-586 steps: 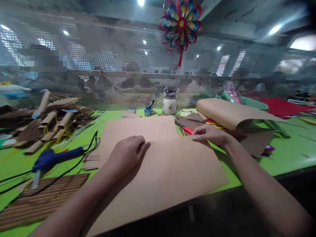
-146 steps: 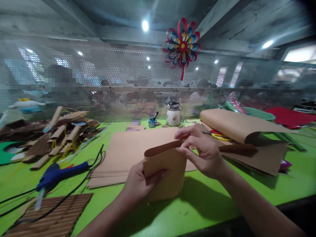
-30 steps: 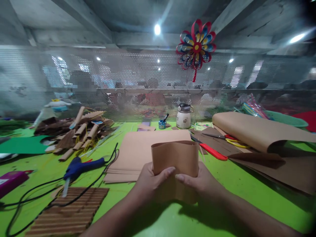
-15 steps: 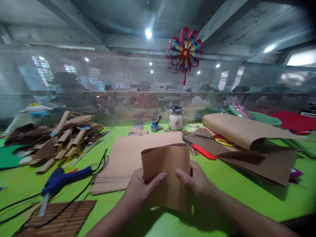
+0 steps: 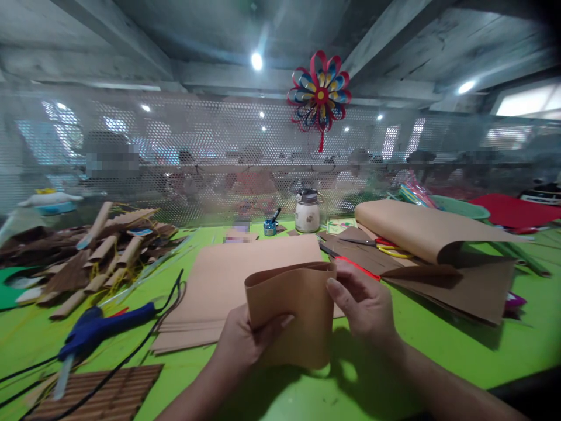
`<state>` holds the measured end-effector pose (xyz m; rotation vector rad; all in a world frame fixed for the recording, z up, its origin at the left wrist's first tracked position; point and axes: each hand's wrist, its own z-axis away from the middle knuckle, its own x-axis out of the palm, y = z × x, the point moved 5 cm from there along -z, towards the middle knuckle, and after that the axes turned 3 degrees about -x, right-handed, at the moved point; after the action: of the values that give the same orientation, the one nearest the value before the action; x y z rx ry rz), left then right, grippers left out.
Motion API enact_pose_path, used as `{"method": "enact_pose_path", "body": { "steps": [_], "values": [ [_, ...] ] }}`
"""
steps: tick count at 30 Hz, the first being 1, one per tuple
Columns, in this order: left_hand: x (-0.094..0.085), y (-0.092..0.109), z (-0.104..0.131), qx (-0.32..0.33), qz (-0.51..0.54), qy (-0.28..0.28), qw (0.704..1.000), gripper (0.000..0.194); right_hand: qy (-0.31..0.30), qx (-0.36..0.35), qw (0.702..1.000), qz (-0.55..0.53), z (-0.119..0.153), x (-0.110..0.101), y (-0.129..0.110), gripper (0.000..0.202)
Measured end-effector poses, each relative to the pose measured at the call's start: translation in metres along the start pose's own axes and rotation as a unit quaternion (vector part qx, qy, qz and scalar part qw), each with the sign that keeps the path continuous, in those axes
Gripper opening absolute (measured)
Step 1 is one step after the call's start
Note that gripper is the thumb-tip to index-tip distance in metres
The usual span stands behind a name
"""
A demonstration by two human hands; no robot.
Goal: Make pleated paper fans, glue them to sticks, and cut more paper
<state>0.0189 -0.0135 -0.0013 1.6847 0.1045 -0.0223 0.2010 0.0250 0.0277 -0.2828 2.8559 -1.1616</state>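
A folded sheet of brown kraft paper [image 5: 293, 316] stands upright above the table, its top edge showing the layers bowed apart at the left. My left hand [image 5: 249, 336] grips its left side, thumb across the front and the other fingers hidden behind. At the top right corner, my right hand [image 5: 366, 301] pinches the paper's edge between thumb and fingers. Just behind lies a stack of flat kraft sheets [image 5: 205, 292], partly covered by the held paper. A utility knife with a red handle [image 5: 359, 268] shows beyond my right hand.
On the left lie a blue glue gun [image 5: 105, 327] with black cords, a corrugated brown piece [image 5: 100, 392] and a pile of paper rolls [image 5: 105, 248]. Scissors [image 5: 381, 242] and a large curled kraft sheet [image 5: 407, 225] are at right. A white bottle [image 5: 307, 213] stands at the back.
My right hand has moved up from the front right side of the folded paper to its top right corner. My left hand keeps its grip. The view has shifted slightly.
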Motion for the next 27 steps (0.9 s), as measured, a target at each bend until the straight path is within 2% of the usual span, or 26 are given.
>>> {"method": "enact_pose_path", "body": {
  "steps": [5, 13, 18, 23, 27],
  "values": [
    [0.000, -0.002, 0.001, -0.007, 0.003, 0.006, 1.000, 0.038, 0.018, -0.014, 0.998, 0.064, 0.000, -0.005, 0.000, 0.008],
    [0.001, -0.006, 0.001, -0.028, 0.012, -0.017, 0.999, 0.041, 0.046, -0.030, 0.993, 0.101, -0.002, -0.006, -0.004, 0.007],
    [0.000, -0.008, 0.001, -0.043, 0.015, -0.008, 0.999, 0.043, 0.036, -0.054, 0.994, 0.092, -0.003, -0.005, -0.009, 0.006],
    [-0.002, -0.009, -0.002, -0.032, 0.019, 0.000, 0.999, 0.040, 0.037, -0.070, 0.989, 0.125, -0.003, -0.006, -0.011, 0.007],
    [0.000, -0.012, -0.005, -0.035, 0.030, -0.030, 0.998, 0.043, 0.036, -0.081, 0.985, 0.147, -0.002, -0.008, -0.012, 0.008]
  ]
}}
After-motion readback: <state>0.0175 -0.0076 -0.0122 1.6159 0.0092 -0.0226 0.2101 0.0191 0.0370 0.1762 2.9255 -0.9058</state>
